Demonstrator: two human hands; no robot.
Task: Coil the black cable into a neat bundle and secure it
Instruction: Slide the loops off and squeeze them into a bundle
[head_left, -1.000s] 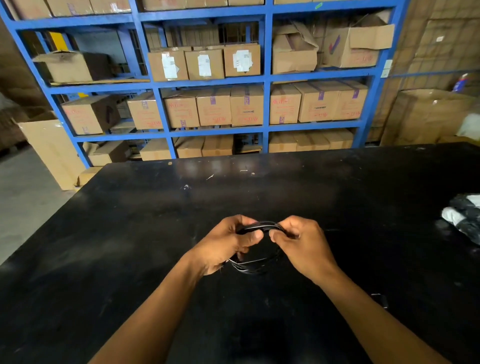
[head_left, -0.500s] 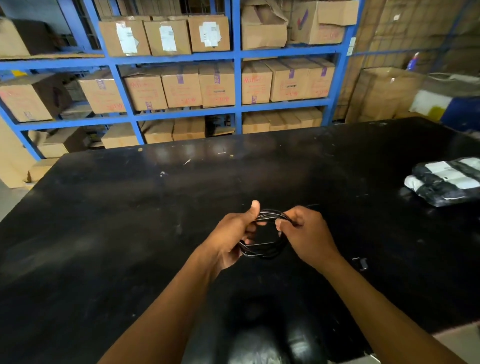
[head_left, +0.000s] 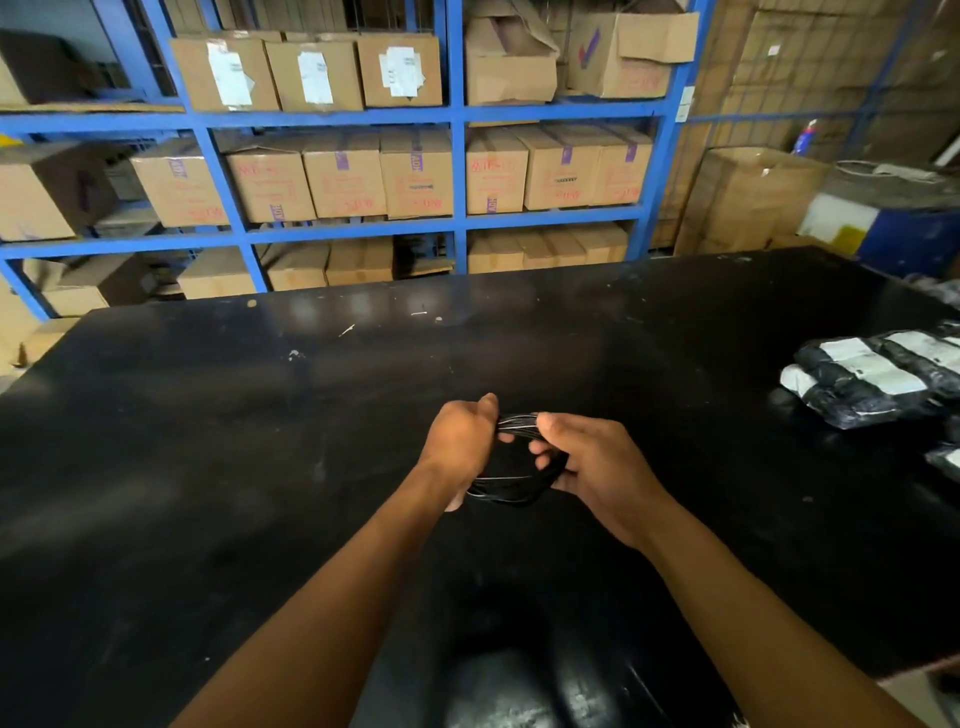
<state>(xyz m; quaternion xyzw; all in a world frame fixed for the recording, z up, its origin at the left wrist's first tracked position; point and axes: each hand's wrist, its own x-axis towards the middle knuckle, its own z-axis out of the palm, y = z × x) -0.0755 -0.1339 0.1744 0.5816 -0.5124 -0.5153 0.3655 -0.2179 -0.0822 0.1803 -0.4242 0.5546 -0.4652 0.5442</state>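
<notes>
Holding: both hands grip one black cable (head_left: 506, 486) that is wound in several loops, above the middle of the table (head_left: 208, 467).
Left hand: the left hand (head_left: 460, 447) is closed around the left side of the coil; the thumb points up at the top strands and the other fingers are curled under, mostly hidden.
Right hand: the right hand (head_left: 597, 470) is closed on the right side of the coil; its fingertips (head_left: 545, 423) pinch the top strands, and lower fingers hook through the loops.
Cable: the coil is a flattened oval between the two hands; the top strands are stretched from one thumb to the other, and the bottom part hangs in a curve under the palms. If it touches the table or not, I cannot tell, because both are black.
Table: black, shiny near the person, with small pale specks at the far side.
Packets: black packets (head_left: 878, 376) with white labels lie at the right edge of the table, well apart from the hands.
Background: a blue rack (head_left: 457, 228) stands behind the table, full of cardboard boxes (head_left: 415, 174).
</notes>
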